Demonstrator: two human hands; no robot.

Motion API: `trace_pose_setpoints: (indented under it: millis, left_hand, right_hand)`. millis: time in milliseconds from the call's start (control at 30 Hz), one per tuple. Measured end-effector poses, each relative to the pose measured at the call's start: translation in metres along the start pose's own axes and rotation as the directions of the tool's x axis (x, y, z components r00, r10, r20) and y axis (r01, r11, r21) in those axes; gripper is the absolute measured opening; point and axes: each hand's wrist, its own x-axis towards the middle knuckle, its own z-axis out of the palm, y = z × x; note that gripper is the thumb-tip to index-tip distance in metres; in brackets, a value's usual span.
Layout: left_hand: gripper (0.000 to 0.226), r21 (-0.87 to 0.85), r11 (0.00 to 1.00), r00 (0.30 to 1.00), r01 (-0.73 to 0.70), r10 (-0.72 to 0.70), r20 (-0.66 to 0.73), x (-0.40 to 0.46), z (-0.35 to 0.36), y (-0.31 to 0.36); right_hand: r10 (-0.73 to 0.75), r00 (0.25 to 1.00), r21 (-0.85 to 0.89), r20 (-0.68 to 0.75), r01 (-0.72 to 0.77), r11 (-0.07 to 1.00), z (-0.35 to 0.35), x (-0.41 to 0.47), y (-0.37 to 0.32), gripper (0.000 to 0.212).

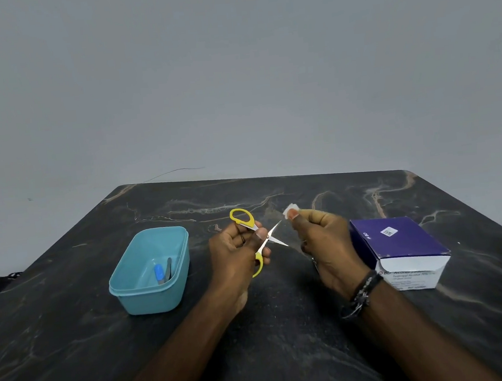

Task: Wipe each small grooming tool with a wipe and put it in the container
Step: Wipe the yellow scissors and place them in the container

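Observation:
My left hand (234, 252) holds small yellow-handled scissors (248, 221) above the table, blades spread open and pointing right. My right hand (323, 238) pinches a small white wipe (291, 209) between thumb and fingers, just right of the upper blade tip and apart from it. A light blue plastic container (173, 291) stands to the left of my left hand. Inside it lie a blue-handled tool (159, 272) and a dark slim tool (169, 269).
A purple and white box of alcohol swabs (400, 247) sits on the dark marbled table (75, 342) to the right of my right hand. A grey wall rises behind the table's far edge. A dark bracelet is on my right wrist.

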Motion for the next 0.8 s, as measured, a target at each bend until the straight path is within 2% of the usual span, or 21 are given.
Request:
trace_pose_setpoints:
  millis: [100,233,433,600,800]
  left_hand:
    - [0.006,0.042,0.999,1.000,-0.019,0.019,0.009,0.005,-0.006,0.005]
    - [0.008,0.142,0.985,0.995,-0.094,0.099,-0.027,0.014,-0.013,0.005]
    - [0.007,0.309,0.930,0.978,-0.199,0.207,0.006,0.017,-0.015,0.006]
    - [0.006,0.350,0.909,0.974,-0.226,0.212,0.081,0.017,-0.018,0.007]
    - [0.010,0.374,0.896,0.971,-0.239,0.213,0.111,0.017,-0.018,0.005]
  right_hand:
    - [-0.012,1.000,-0.037,0.024,0.013,0.999,-0.008,0.005,-0.002,0.020]
    - [-0.007,0.983,-0.248,0.185,0.054,0.967,-0.010,0.004,-0.002,0.016]
    - [-0.084,0.910,-0.408,0.405,0.262,0.875,-0.010,0.004,0.001,0.014]
    - [-0.156,0.871,-0.495,0.467,0.404,0.769,-0.012,0.004,0.002,0.015]
    - [-0.157,0.853,-0.528,0.497,0.441,0.726,-0.013,0.006,0.004,0.018]
